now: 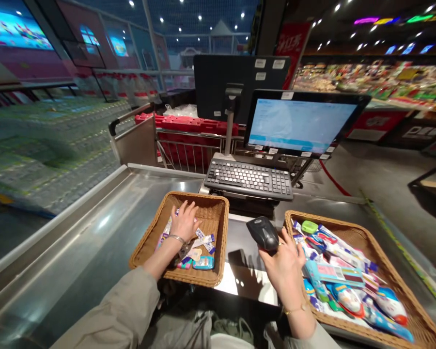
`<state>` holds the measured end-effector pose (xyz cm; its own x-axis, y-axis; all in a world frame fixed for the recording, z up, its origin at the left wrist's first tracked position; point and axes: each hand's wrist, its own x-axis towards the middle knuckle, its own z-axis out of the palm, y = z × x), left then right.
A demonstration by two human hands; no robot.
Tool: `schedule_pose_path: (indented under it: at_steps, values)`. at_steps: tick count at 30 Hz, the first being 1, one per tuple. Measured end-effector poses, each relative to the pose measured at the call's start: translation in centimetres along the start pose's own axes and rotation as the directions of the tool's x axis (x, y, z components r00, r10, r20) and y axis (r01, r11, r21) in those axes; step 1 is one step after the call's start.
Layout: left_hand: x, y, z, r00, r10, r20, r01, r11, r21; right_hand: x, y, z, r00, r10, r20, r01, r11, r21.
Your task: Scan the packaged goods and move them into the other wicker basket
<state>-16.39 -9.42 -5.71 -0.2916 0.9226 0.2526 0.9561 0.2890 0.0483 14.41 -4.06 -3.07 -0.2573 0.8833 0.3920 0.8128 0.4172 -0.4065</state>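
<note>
My left hand (184, 224) reaches into the left wicker basket (222, 232), palm down, fingers spread over several small white and purple packets (204, 238). A blue packet (203, 262) lies near the basket's front edge. What is under my palm is hidden. My right hand (282, 269) is at the rear of a black barcode scanner (262, 232), thumb and fingers around its back end; the handle is hidden. Just right of that hand stands the other wicker basket (380, 242), full of toothpaste-like boxes, blue packs and toys or packs with cartoon shapes (349, 298).
A black keyboard (250, 177) and a lit screen (300, 123) stand beyond the scanner, with a second monitor (218, 87) turned away. The metal counter (90, 242) has a raised left edge. Behind it is a cart (189, 145) with red crates.
</note>
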Motion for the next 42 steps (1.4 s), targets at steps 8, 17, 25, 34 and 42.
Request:
schedule_pose_path:
  at_steps: [8, 17, 25, 34, 42]
  values:
    - [0.5, -2.7, 2.7, 0.983, -0.041, 0.179, 0.033, 0.998, 0.050, -0.1, -1.3, 0.6, 0.999, 0.034, 0.041, -0.034, 0.999, 0.020]
    - [2.3, -4.5, 5.5, 0.946, -0.092, 0.311, 0.050, 0.989, 0.141, -0.3, -1.0, 1.7, 0.999, 0.037, 0.035, -0.037, 0.999, -0.001]
    - [3.2, -3.9, 7.5, 0.901, -0.133, 0.413, 0.044, 0.975, 0.217, -0.4, -0.2, 2.0, 0.999, 0.047, 0.019, -0.046, 0.998, -0.035]
    - [3.8, -3.9, 8.0, 0.887, -0.153, 0.437, 0.051, 0.970, 0.237, -0.5, 0.4, 1.9, 0.999, 0.053, -0.010, -0.054, 0.996, -0.068]
    - [3.2, -0.9, 6.9, 0.890, 0.127, 0.438, -0.174, 0.982, 0.069, -0.2, 0.0, 2.0, 0.998, 0.055, 0.007, -0.055, 0.997, -0.048]
